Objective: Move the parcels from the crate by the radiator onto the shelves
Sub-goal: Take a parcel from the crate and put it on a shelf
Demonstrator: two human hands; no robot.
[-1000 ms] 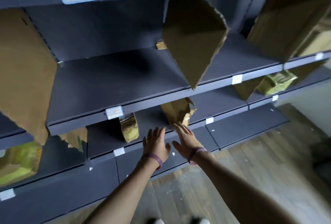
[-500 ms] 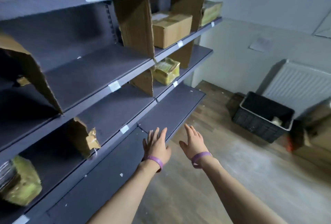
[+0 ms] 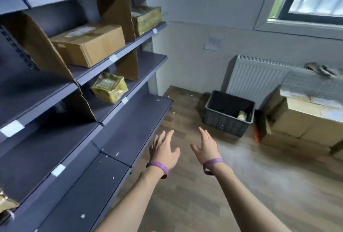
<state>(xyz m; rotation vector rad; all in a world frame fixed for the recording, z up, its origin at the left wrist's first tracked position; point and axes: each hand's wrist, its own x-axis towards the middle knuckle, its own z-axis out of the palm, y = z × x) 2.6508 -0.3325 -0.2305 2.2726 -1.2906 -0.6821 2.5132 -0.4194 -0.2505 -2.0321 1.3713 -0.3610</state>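
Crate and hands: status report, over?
Left hand and right hand open, empty. One parcel visible in crate by radiator. Bare floor between.

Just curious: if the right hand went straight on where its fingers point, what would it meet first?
Nothing close: the right hand points over bare floor, probably passing just left of the black crate; depth is unclear.

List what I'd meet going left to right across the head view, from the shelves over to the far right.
Brown cardboard box → yellow-wrapped parcel → left hand → black crate → stacked cardboard boxes.
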